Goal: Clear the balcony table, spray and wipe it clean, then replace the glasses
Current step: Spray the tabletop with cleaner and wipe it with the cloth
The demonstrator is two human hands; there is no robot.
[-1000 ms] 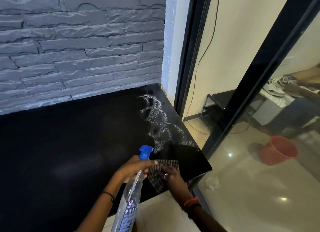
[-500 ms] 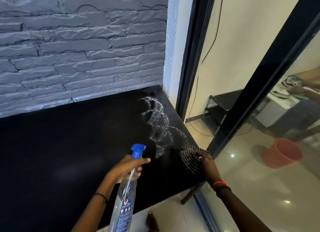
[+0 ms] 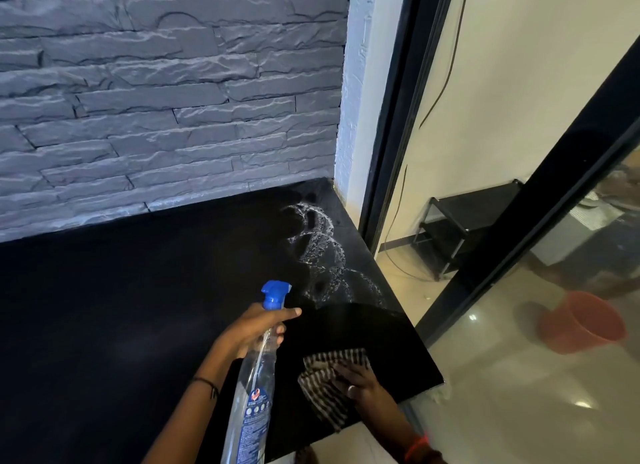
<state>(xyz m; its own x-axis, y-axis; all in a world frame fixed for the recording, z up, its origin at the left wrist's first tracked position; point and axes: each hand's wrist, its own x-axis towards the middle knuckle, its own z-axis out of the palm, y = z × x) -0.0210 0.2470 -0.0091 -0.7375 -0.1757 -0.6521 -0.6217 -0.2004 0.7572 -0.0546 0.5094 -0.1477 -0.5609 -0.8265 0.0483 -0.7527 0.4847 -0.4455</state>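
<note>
Both hands are busy near the front right corner of the table. I see the left hand wrapped round the neck of a spray bottle, with the first finger out straight under the blue nozzle. The right hand lies flat on a striped cloth and presses it onto the table top, fingers spread.

The grey stone wall is the biggest thing. The black table sits right against it. A black door frame stands at the table's right side. An orange bucket sits on the shiny floor, well apart from the table. The clear bottle is tilted, just beside the cloth. White foam swirls lie on the table's far right part. The bottle's blue label has a small red mark, but I cannot read its tiny words.
</note>
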